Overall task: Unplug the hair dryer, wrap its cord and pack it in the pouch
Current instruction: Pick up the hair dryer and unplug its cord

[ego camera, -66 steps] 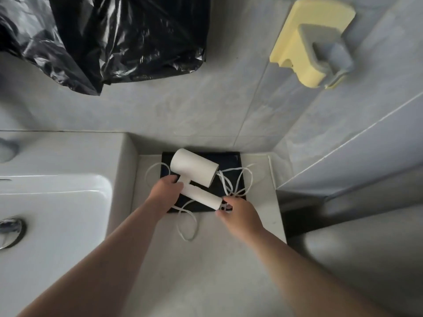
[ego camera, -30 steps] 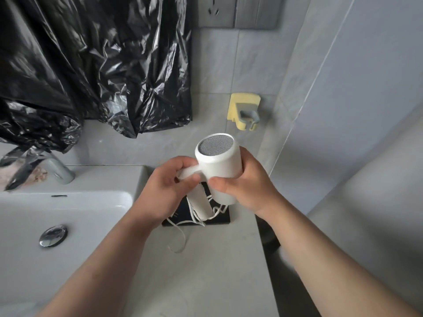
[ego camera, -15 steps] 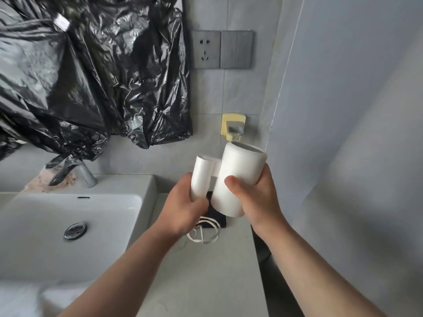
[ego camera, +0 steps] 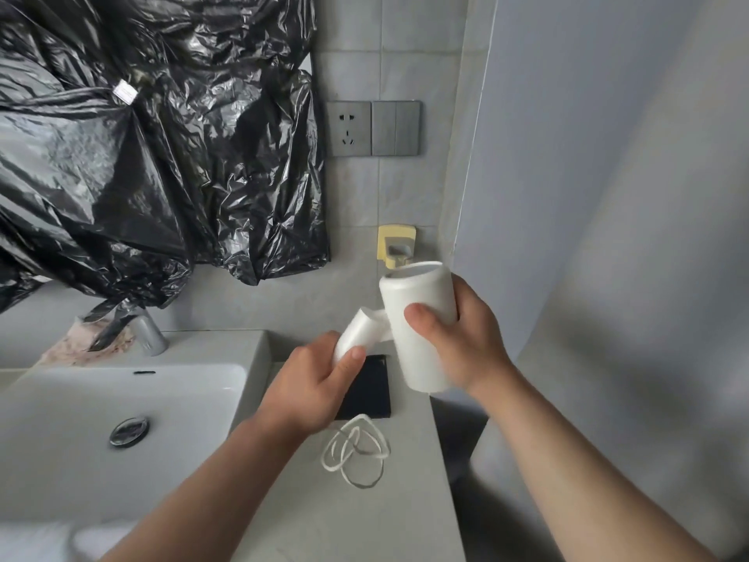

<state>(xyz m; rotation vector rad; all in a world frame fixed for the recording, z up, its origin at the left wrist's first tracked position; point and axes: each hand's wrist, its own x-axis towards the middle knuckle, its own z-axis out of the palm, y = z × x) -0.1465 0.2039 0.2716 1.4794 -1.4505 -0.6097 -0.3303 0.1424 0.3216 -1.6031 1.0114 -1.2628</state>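
Grey counter [ego camera: 364, 521] fills the near ground, with both bare forearms reaching in over it. White cord [ego camera: 356, 452] shows in a tangle of loose loops just below the left hand [ego camera: 312, 391]; whether the loops lie on the counter or hang from the hand cannot be told. The left hand is curled round the lower end of the hair dryer's handle, thumb on top. Just behind it a flat black pouch [ego camera: 369, 387] lies on the counter, partly hidden by that hand.

The right hand [ego camera: 458, 342] grips the barrel of the white hair dryer [ego camera: 417, 318], thumb across the front and fingers wrapped behind. The dryer is held in the air above the counter's right edge, just beside and above the pouch, its barrel nearly upright and tilted a little, with the handle slanting down to the left.

To the left sits a white sink [ego camera: 121, 399] with a metal drain [ego camera: 129, 431], and a chrome tap [ego camera: 150, 334] behind it. On the tiled wall beyond hang a small yellow holder [ego camera: 395, 245], a large crumpled black plastic bag [ego camera: 162, 156], and higher up a grey socket [ego camera: 348, 127] beside a switch [ego camera: 395, 127].
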